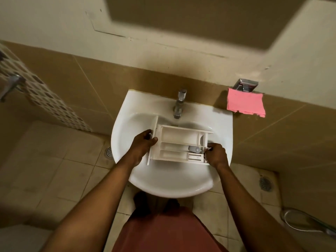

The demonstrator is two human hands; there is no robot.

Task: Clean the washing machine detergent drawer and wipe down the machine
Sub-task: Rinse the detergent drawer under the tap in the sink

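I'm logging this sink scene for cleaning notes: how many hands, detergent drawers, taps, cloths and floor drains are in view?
Hands: 2, left hand and right hand
Detergent drawer: 1
Tap: 1
Pink cloth: 1
Floor drains: 2
Total: 7

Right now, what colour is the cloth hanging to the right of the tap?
Pink; the cloth shows clearly in the head view.
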